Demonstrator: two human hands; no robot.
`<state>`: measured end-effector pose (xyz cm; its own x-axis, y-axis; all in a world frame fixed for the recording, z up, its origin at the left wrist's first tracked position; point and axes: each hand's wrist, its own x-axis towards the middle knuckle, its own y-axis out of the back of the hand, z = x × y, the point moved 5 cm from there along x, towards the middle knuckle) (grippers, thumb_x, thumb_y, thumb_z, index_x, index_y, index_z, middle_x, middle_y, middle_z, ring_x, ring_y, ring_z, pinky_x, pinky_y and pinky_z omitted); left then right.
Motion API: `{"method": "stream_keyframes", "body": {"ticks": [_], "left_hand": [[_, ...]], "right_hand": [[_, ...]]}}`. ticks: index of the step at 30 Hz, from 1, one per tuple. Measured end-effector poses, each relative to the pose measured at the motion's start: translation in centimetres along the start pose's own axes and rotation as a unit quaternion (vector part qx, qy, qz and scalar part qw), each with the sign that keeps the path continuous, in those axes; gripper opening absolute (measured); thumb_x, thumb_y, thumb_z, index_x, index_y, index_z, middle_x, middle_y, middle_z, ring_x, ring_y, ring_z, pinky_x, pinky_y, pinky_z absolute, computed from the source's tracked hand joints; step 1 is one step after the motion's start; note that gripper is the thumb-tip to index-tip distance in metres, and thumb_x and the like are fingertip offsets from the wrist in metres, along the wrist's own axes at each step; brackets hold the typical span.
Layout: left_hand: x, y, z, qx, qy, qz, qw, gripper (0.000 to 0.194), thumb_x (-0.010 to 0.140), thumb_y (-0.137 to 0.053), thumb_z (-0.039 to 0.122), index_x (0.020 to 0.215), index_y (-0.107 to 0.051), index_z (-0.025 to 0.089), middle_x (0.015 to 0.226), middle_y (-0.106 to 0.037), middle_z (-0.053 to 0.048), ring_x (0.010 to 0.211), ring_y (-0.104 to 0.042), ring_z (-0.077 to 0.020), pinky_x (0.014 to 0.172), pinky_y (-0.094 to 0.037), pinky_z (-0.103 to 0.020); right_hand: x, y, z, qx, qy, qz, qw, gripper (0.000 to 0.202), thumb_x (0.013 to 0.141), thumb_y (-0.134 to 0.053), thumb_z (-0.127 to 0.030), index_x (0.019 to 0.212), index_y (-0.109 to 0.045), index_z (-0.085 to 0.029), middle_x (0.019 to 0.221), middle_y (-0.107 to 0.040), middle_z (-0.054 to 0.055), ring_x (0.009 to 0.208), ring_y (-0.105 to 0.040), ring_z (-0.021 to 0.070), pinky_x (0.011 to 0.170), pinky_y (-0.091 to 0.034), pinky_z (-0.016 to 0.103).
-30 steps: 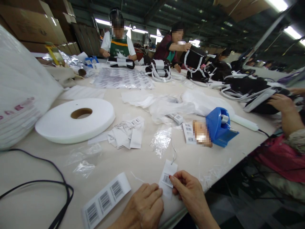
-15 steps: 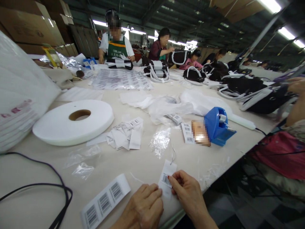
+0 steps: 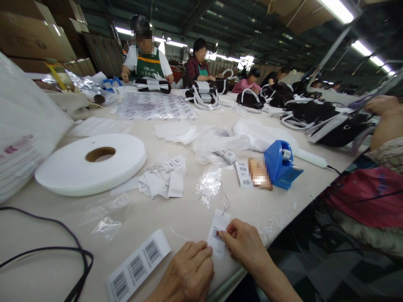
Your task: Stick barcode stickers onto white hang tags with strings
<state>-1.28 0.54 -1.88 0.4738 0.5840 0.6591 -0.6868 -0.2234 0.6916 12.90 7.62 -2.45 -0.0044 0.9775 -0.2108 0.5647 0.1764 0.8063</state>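
Observation:
A white hang tag [image 3: 219, 220] with a barcode label and a thin string lies near the table's front edge. My right hand [image 3: 247, 241] is closed at the tag's right side, its thumb on the barcode and its other fingers curled. At the lower left edge of the tag is my left hand [image 3: 190, 268], fingers bent and pressed together; its fingertips are partly hidden. Left of that hand, a strip of barcode stickers [image 3: 137, 266] lies flat. Further back is a loose pile of white tags [image 3: 163, 178], with clear plastic bags [image 3: 208, 186] beside it.
A large white roll [image 3: 71, 172] stands at left, near black cables [image 3: 83, 256]. A blue tape dispenser [image 3: 278, 165] is at right, with a barcode card [image 3: 243, 174] close by. Co-workers handle black bags [image 3: 203, 93] across the table. Another person's hand [image 3: 382, 107] shows at far right.
The view has shifted slightly, moving the scene a little to the left. Both hands stay at the hang tag. Across the table, a co-worker's raised hand has come down to a black bag.

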Motion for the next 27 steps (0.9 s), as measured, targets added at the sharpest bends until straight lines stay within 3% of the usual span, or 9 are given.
{"method": "stream_keyframes", "body": {"ticks": [4,7,10,12,14,16,19,22,27], "left_hand": [[0.0,0.0,0.1,-0.007,0.004,-0.008,1.0,0.016,0.077,-0.044,0.003,0.075,-0.059,0.011,0.081,-0.07,-0.012,0.08,-0.065,-0.0231,0.066,-0.055,-0.033],[0.1,0.1,0.2,-0.011,0.003,-0.007,1.0,0.017,0.077,-0.044,0.003,0.075,-0.058,0.011,0.081,-0.07,-0.012,0.08,-0.065,-0.0231,0.066,-0.055,-0.033],[0.1,0.0,0.2,0.001,-0.002,0.0,1.0,0.019,0.077,-0.042,0.002,0.073,-0.057,0.012,0.08,-0.07,-0.011,0.078,-0.065,-0.0218,0.064,-0.054,-0.031],[0.1,-0.2,0.2,0.016,-0.004,0.012,1.0,0.02,0.076,-0.041,0.003,0.07,-0.055,0.014,0.076,-0.07,-0.009,0.075,-0.065,-0.02,0.063,-0.054,-0.029],[0.0,-0.4,0.0,0.03,-0.008,0.033,0.999,0.019,0.076,-0.041,0.004,0.067,-0.054,0.016,0.075,-0.07,-0.007,0.072,-0.066,-0.0188,0.061,-0.053,-0.028],[-0.1,-0.5,-0.1,0.038,-0.019,0.057,0.998,0.018,0.077,-0.042,0.006,0.067,-0.053,0.017,0.074,-0.071,-0.006,0.071,-0.066,-0.0179,0.059,-0.053,-0.027],[-0.2,-0.6,-0.1,0.047,-0.035,0.085,0.995,0.02,0.081,-0.04,0.01,0.067,-0.052,0.018,0.071,-0.07,-0.004,0.069,-0.066,-0.0171,0.057,-0.051,-0.026],[-0.2,-0.7,-0.3,0.053,-0.039,0.09,0.994,0.026,0.087,-0.037,0.015,0.067,-0.053,0.018,0.07,-0.07,-0.003,0.068,-0.066,-0.016,0.058,-0.051,-0.025],[-0.1,-0.5,-0.5,0.068,-0.057,0.107,0.99,0.038,0.095,-0.031,0.02,0.063,-0.051,0.018,0.068,-0.071,0.0,0.065,-0.066,-0.0127,0.057,-0.049,-0.022]], "right_hand": [[-0.5,0.5,0.9,-0.062,-0.008,0.051,0.997,0.022,0.07,-0.065,-0.037,0.073,-0.054,-0.019,0.055,-0.062,0.005,0.057,-0.061,0.0271,0.052,-0.04,0.033],[-2.0,0.3,-0.3,-0.094,0.193,0.144,0.966,0.012,0.08,-0.055,-0.027,0.085,-0.059,-0.017,0.07,-0.068,0.007,0.066,-0.065,0.0239,0.057,-0.048,0.033],[-4.7,-0.8,-1.3,-0.147,0.426,0.193,0.871,0.024,0.084,-0.047,-0.015,0.104,-0.061,-0.016,0.103,-0.07,0.009,0.096,-0.063,0.0247,0.085,-0.047,0.04],[-5.7,-1.5,-1.0,-0.192,0.497,0.18,0.827,0.031,0.084,-0.049,-0.018,0.113,-0.058,-0.012,0.111,-0.068,0.01,0.106,-0.06,0.0264,0.092,-0.044,0.043],[-5.9,-1.6,-0.4,-0.196,0.523,0.145,0.817,0.033,0.085,-0.05,-0.019,0.116,-0.057,-0.011,0.113,-0.067,0.01,0.108,-0.059,0.0247,0.094,-0.044,0.04],[-4.6,-0.6,0.3,-0.141,0.464,0.106,0.868,0.028,0.087,-0.047,-0.022,0.112,-0.059,-0.016,0.112,-0.068,0.007,0.108,-0.059,0.0207,0.095,-0.045,0.035],[-0.4,1.8,1.7,-0.04,0.193,0.112,0.974,0.028,0.089,-0.04,-0.032,0.1,-0.062,-0.019,0.103,-0.069,0.007,0.094,-0.063,0.0184,0.083,-0.05,0.03],[3.5,3.1,1.0,-0.041,0.043,0.131,0.99,0.034,0.088,-0.039,-0.04,0.093,-0.062,-0.015,0.09,-0.068,0.011,0.077,-0.064,0.0212,0.072,-0.05,0.036],[8.6,2.5,-1.4,-0.071,-0.012,0.097,0.993,0.028,0.084,-0.055,-0.04,0.09,-0.061,-0.014,0.091,-0.066,0.007,0.083,-0.062,0.0196,0.076,-0.049,0.04]]}}
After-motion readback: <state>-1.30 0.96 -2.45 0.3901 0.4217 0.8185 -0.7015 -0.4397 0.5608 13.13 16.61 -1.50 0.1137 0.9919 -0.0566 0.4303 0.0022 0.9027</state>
